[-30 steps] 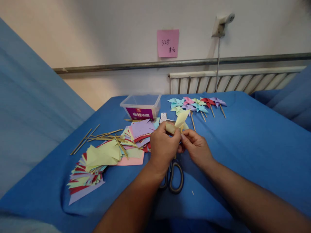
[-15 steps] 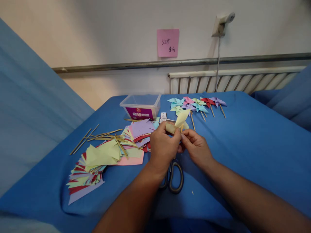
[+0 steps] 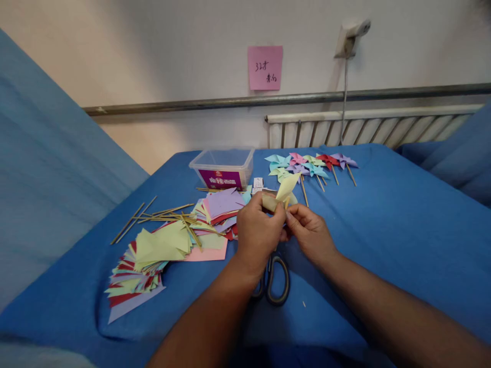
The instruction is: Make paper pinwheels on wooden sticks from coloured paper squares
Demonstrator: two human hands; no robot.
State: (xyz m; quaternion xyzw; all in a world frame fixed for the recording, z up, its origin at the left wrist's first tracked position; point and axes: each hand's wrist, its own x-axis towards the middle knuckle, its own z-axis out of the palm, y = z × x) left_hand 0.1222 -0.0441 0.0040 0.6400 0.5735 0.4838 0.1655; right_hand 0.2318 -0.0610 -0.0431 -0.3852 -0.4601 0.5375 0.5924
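A pale yellow paper pinwheel (image 3: pixel 288 187) with curled blades is held up between my two hands. My left hand (image 3: pixel 261 227) is closed around its lower left side, with the thumb pressed near the middle. My right hand (image 3: pixel 311 230) is closed in a pinch at the pinwheel's lower right edge, its fingertips meeting those of the left. A short piece of wooden stick (image 3: pixel 287 203) shows by the left thumb; the rest is hidden by the fingers. Below the hands lie scissors (image 3: pixel 279 281) with dark handles, their blades mostly covered.
Finished pinwheels (image 3: pixel 297 166) on sticks lie at the back right. Left of my hands are stacked coloured papers (image 3: pixel 164 240) and loose wooden sticks (image 3: pixel 164 214). A clear plastic box (image 3: pixel 222 166) and a small white box (image 3: pixel 258 183) stand behind, on the blue cloth (image 3: pixel 383 230).
Almost nothing differs. Both hands keep their hold on the yellow pinwheel, with only a very slight shift of its paper and the fingers.
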